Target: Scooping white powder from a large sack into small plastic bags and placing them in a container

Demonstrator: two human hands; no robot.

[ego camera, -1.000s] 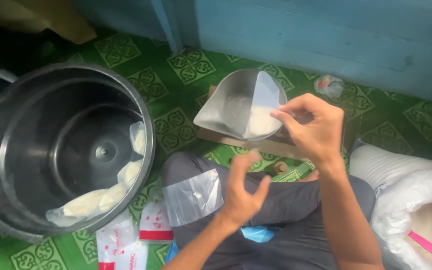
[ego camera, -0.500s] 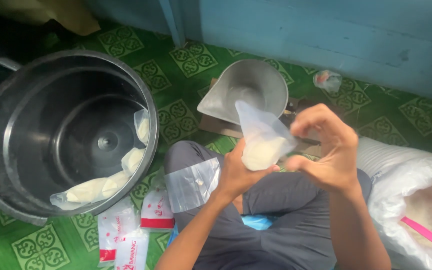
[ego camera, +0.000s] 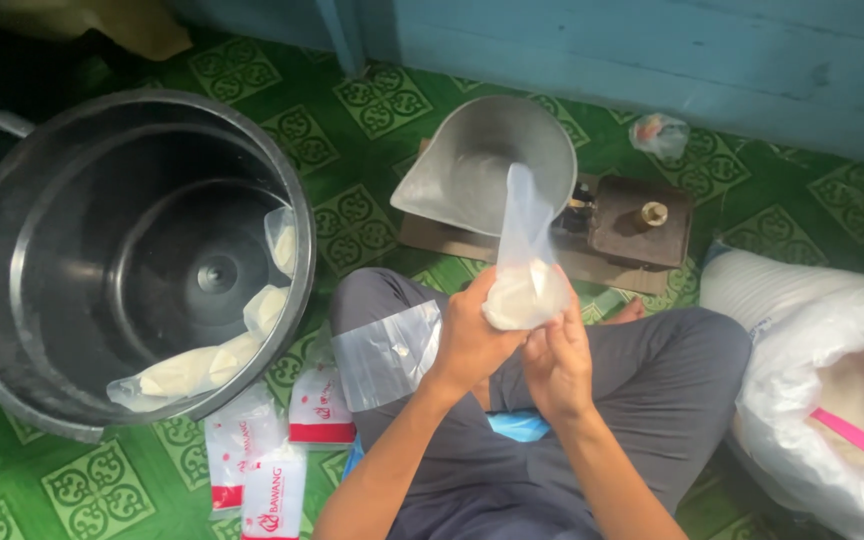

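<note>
While both hands cup it from below, the small clear bag (ego camera: 522,275) of white grains sits upright over the lap, its empty top standing tall, probably so nothing spills. Left hand (ego camera: 472,335) wraps the filled bottom, right hand (ego camera: 557,360) pinches in from the other side, so both grips are pressed onto the bag. Just left of the grip there's a stack of empty bags (ego camera: 387,350) on the knee. Beyond it, one metal scoop pan (ego camera: 487,165) on a scale. Far left, one big black bucket (ego camera: 12,330) holding about three filled bags. Right, one open sack (ego camera: 822,380).

bucket (ego camera: 12,330) left, scale pan (ego camera: 472,170) ahead
</note>
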